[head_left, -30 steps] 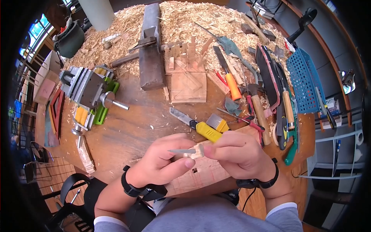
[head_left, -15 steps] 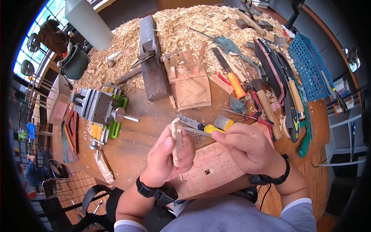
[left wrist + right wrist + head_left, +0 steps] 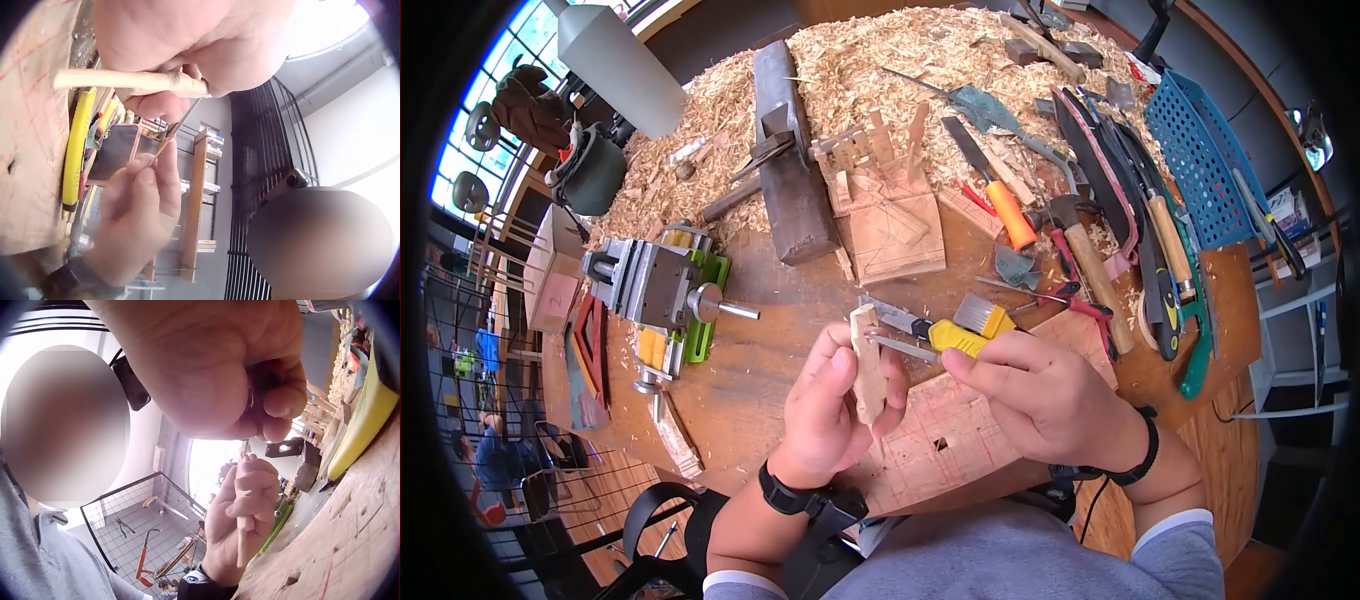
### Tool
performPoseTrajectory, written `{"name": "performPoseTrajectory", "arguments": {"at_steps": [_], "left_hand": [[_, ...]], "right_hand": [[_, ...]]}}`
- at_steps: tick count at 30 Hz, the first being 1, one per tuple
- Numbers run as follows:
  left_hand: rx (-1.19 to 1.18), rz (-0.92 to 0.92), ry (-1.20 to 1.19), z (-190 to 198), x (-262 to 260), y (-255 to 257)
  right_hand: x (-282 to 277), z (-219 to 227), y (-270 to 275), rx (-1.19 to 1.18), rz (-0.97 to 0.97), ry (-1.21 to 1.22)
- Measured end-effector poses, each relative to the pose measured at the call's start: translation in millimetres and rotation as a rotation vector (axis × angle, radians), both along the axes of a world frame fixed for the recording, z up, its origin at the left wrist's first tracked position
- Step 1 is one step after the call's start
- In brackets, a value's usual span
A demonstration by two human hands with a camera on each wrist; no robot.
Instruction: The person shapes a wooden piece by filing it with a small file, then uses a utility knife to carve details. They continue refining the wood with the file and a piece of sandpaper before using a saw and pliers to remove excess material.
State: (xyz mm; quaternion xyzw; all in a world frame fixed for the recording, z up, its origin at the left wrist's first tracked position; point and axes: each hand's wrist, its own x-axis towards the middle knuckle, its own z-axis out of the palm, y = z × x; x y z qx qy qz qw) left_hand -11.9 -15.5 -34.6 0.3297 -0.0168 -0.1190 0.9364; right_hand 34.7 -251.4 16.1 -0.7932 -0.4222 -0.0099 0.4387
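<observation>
A small carved piece of pale wood stands nearly upright in the left hand, gripped between thumb and fingers. The right hand pinches a thin metal blade, whose far end meets the wood near its upper part. In the left wrist view the wood lies across below the left palm, and the right hand holds the blade from beneath. Seen from the right wrist, the left hand has its fingers wrapped round the wood. Below both hands lies a board with red lines and a square hole.
A yellow utility knife and a brush lie just beyond the hands. A vise stands at left, a wooden plane at the back. Hammer, saws and a blue basket are at right, shavings behind.
The hands have drawn apart from their first close position, and the wood has turned from pointing sideways to upright. Lately the blade has shifted slightly against it.
</observation>
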Motion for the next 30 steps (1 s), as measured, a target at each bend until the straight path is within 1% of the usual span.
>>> {"name": "performPoseTrajectory", "arguments": {"at_steps": [1, 2, 4, 5, 7, 8, 10, 13, 17, 19, 20, 22, 23, 24, 26, 27, 28, 30], "left_hand": [[0.064, 0.013, -0.081, -2, 0, 1], [0.066, 0.015, -0.082, -2, 0, -1], [0.241, 0.131, -0.172, -2, -2, -6], [0.243, 0.127, -0.17, 0, -3, -8], [0.25, 0.19, -0.157, 4, -6, -12], [0.252, 0.189, -0.161, 3, -6, -13], [0.231, 0.233, -0.241, 0, -5, -11], [0.202, 0.233, -0.231, -1, -6, -20], [0.21, 0.249, -0.216, 1, -3, -18], [0.19, 0.22, -0.251, 2, -3, -17], [0.191, 0.217, -0.244, 3, -6, -19], [0.226, 0.101, -0.154, 6, -9, -27], [0.176, 0.081, -0.177, 4, -6, -25], [0.169, 0.083, -0.178, 7, -4, -21], [0.125, 0.176, 0.004, 15, 1, -13], [0.138, 0.216, 0.056, 15, 4, -10], [0.138, 0.221, 0.06, 16, 4, -6], [0.147, 0.172, 0.187, 20, 4, 1]], "right_hand": [[-2, 2, 0, -0.035, 0.003, 0.019], [-4, 3, 2, -0.034, 0.005, 0.018], [-11, 2, 8, 0.035, 0.038, 0.076], [-12, 0, 12, 0.039, 0.035, 0.078], [-14, -6, 18, 0.179, 0.038, 0.112], [-16, -6, 19, 0.181, 0.037, 0.108], [-21, -7, 21, 0.181, 0.028, 0.124], [-23, -14, 27, 0.261, 0.015, 0.177], [-22, -14, 30, 0.292, 0.004, 0.223], [-24, -13, 28, 0.291, 0.002, 0.25], [-20, -15, 30, 0.292, -0.001, 0.257], [-4, -17, 32, 0.343, 0.006, 0.254], [-4, -4, 26, 0.264, 0.005, 0.292], [-5, 2, 19, 0.256, 0.005, 0.291], [-9, 6, 8, 0.188, -0.042, 0.398], [-7, 2, 5, 0.206, -0.067, 0.407], [-6, 2, 2, 0.204, -0.063, 0.411], [-2, 5, -3, 0.208, -0.062, 0.538]]}}
